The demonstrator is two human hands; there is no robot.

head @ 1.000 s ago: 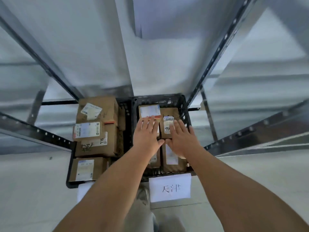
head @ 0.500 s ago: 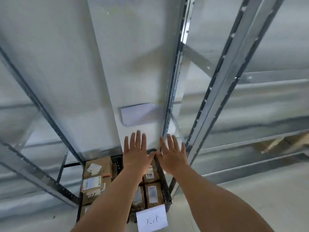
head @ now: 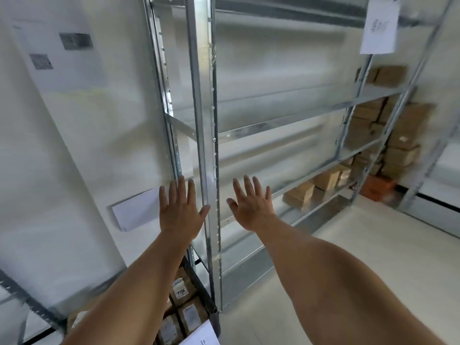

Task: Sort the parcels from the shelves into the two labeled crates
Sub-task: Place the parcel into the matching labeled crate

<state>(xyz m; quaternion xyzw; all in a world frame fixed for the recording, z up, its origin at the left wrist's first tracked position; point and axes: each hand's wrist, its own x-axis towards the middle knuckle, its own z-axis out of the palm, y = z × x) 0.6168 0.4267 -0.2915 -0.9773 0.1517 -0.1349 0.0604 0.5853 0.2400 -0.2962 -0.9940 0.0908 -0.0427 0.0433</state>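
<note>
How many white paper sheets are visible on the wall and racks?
3: one hung on the upper-right rack, one on the wall beside the left hand, one label on the black plastic crate's front. More may be out of frame.

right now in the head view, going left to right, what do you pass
white paper sheet → left hand → steel shelf upright → right hand → cardboard parcels on the low shelf → orange box on the floor

Crate (head: 199, 285) of parcels (head: 189, 317) below left, shelves (head: 286, 123) ahead, boxes (head: 326, 180) far right
</note>
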